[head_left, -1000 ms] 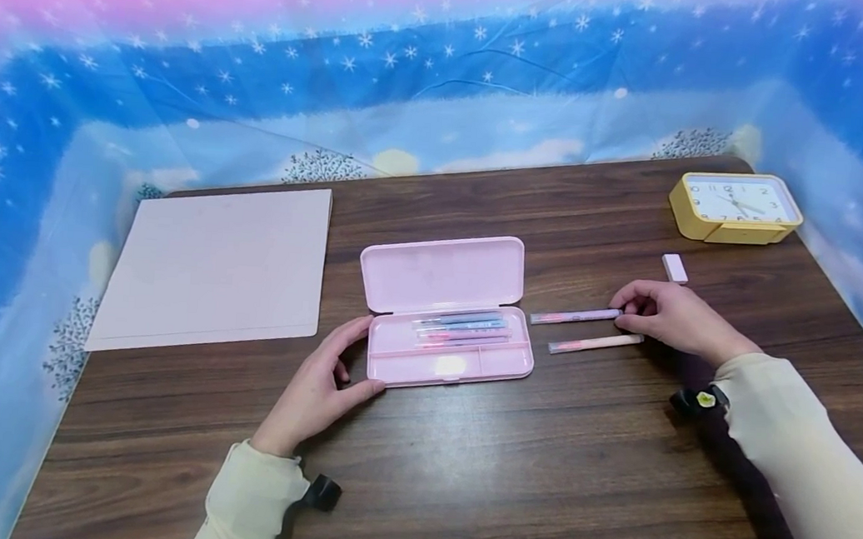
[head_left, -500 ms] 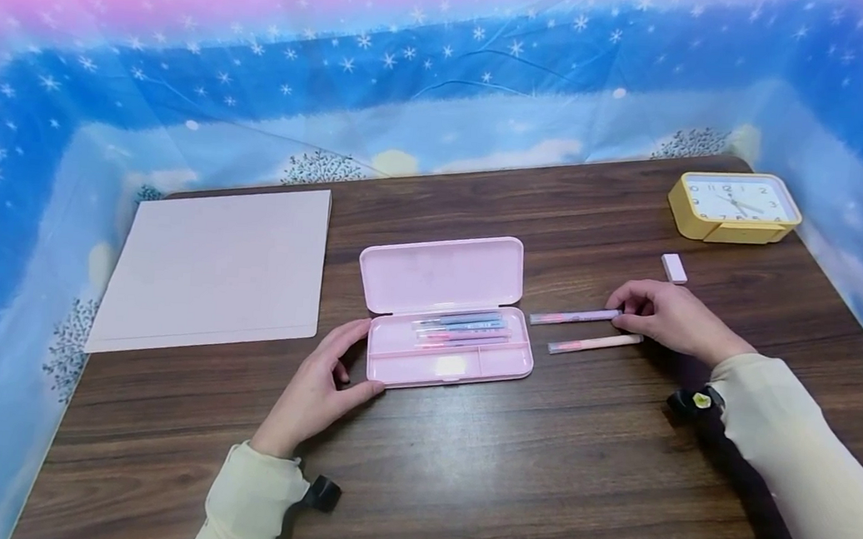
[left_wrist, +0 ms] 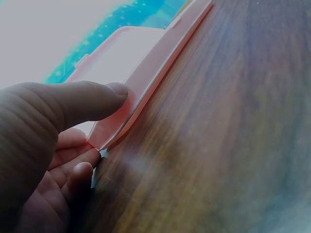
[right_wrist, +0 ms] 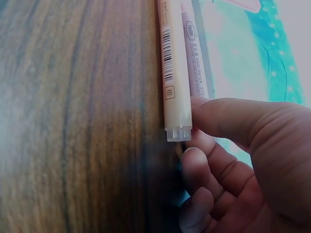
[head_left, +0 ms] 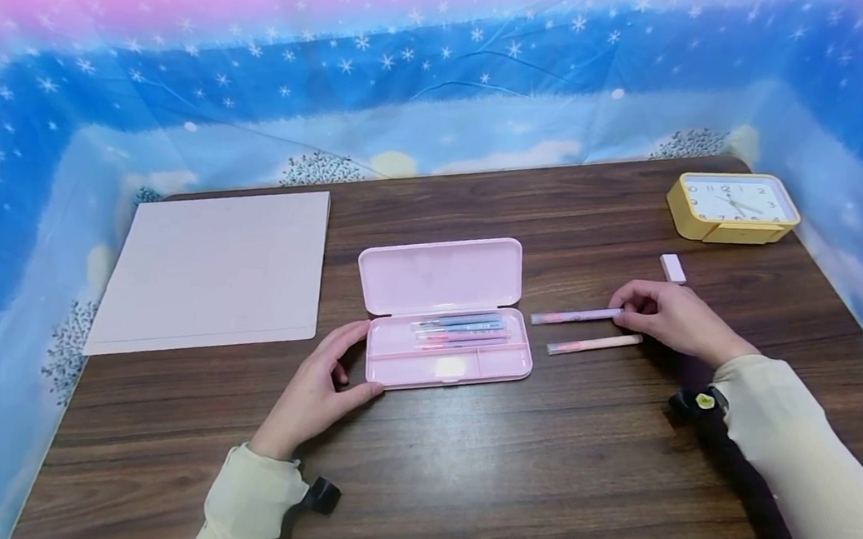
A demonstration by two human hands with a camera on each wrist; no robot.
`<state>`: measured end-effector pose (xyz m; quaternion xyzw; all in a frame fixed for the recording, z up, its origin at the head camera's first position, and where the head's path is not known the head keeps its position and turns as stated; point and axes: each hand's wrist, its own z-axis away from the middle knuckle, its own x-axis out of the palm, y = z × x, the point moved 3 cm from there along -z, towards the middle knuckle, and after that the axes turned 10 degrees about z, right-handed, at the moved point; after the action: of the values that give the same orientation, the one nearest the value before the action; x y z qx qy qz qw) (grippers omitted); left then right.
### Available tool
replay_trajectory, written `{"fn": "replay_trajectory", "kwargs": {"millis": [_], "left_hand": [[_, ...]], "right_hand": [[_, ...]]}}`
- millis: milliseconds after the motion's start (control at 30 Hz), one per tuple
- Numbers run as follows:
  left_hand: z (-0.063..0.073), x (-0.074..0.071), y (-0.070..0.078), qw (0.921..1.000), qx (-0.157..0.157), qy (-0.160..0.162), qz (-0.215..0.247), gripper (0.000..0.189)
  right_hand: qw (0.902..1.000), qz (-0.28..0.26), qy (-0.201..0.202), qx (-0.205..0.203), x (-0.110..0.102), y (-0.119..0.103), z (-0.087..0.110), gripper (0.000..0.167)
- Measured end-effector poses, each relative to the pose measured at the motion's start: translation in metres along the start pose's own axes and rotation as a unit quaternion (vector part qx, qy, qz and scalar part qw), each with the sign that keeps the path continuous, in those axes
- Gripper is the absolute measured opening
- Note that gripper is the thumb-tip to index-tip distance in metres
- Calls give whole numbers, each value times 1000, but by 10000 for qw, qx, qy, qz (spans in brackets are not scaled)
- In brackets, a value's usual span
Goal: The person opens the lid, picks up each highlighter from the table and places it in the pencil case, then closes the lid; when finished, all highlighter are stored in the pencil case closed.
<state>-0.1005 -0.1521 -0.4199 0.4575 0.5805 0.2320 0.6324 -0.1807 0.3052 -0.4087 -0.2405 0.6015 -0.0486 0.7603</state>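
Note:
An open pink pencil case [head_left: 498, 362] lies in the middle of the table, its lid tipped back. Several blue and pink pens [head_left: 465, 329] rest in its rear compartment. My left hand [head_left: 318, 387] holds the case's left end, thumb along the front wall and fingers round the side, as the left wrist view also shows. To the right of the case, my right hand [head_left: 672, 318] pinches the right end of a purple highlighter [head_left: 577, 316]. Just in front of it lies a peach highlighter [head_left: 595, 344], its barcode turned up in the right wrist view.
A white eraser [head_left: 673, 268] lies beyond my right hand. The yellow alarm clock [head_left: 736, 209] is at the far right corner. On the left, a large pale board [head_left: 213, 271] covers the table's back corner. A snowflake-patterned cloth [head_left: 431, 61] hangs round the back and sides.

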Motion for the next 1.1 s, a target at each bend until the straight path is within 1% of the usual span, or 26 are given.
{"fn": "replay_trajectory", "kwargs": {"millis": [300,500,700,900,1100], "left_hand": [[0,0,-1,10000,-28,9,-8,75],[0,0,0,10000,10,21,-13,74],[0,0,0,10000,14,22,-35,74],[0,0,0,10000,22,24,-47,75],[0,0,0,10000,23,15,-41,75]], "right_hand": [[9997,-177,-66,148,-5,2,3,14],[9996,-187,126,172,-14,-1,7,14],[9987,-251,316,325,-28,-15,11,8],[9980,-209,591,-23,-37,-35,10,5],[9973,-328,607,-248,-38,-57,6,5]]}}
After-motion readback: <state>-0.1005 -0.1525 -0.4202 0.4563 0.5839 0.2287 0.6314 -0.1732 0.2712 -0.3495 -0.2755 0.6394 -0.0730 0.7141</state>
